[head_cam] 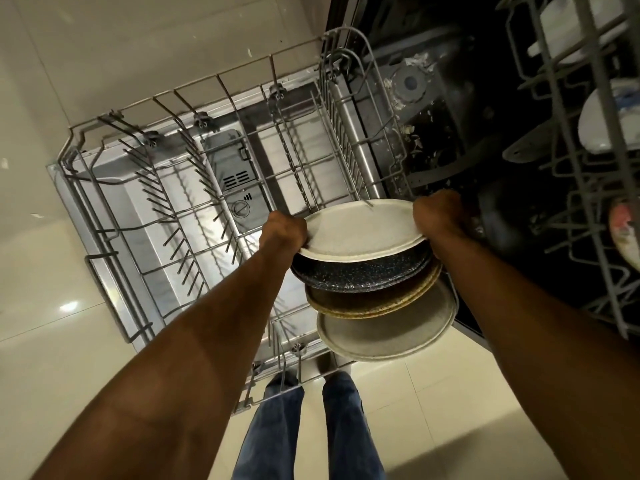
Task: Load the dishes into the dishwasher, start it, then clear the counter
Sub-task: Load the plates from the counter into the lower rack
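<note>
I hold a fanned stack of plates over the near right corner of the pulled-out lower rack (104, 188). On top is a white plate (360, 230); under it come a dark speckled plate (360, 275), a brown plate (374, 303) and a pale grey plate (384, 334). My left hand (282, 230) grips the left rim of the white plate. My right hand (438, 213) grips the stack's right side; its fingers are hidden behind the plates. The rack's tines stand empty.
The open dishwasher door (239, 188) lies under the rack, with its detergent compartment showing. The dark tub (450, 126) is at the upper right. An upper rack (588, 168) at the right holds white dishes (602, 123). Pale floor tiles surround it; my legs stand below.
</note>
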The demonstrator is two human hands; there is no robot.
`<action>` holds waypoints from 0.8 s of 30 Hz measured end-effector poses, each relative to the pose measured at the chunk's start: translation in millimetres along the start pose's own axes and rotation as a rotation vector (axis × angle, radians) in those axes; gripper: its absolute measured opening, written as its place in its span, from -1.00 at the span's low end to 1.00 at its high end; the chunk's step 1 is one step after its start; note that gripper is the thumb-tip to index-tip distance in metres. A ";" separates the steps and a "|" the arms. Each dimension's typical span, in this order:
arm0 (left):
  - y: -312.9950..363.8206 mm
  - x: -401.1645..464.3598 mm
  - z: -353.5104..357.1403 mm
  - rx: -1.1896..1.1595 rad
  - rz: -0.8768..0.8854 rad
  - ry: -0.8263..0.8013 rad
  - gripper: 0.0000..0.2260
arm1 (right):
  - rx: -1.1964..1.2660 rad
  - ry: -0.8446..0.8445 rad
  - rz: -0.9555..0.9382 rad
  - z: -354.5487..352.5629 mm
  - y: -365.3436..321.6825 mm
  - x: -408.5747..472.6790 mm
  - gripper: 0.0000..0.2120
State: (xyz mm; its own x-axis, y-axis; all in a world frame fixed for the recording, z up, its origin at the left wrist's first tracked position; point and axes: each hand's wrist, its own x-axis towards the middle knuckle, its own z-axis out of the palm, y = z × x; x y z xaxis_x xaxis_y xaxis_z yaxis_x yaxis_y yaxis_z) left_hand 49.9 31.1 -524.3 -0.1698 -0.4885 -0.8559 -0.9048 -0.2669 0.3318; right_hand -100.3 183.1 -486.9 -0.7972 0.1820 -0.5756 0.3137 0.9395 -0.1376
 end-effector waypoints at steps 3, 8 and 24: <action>0.7 -5.4 -2.3 -0.010 0.014 0.000 -0.73 | 0.008 -0.010 -0.035 -5.1 0.3 -8.1 -0.64; 1.8 -25.7 -11.4 0.018 0.048 -0.004 -0.66 | -0.052 -0.026 -0.143 -20.4 9.9 -41.9 -0.68; 8.3 -161.1 -63.0 0.264 0.352 -0.154 -0.59 | -0.147 -0.060 -0.540 -84.3 16.2 -163.3 -0.58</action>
State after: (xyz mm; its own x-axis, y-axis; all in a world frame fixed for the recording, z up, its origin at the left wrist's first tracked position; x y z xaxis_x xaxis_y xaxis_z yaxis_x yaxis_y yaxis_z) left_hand 94.2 55.3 -358.7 -0.5224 -0.3775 -0.7646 -0.8467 0.1234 0.5175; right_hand -8.5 193.1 -327.2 -0.7926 -0.3486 -0.5002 -0.2094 0.9262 -0.3137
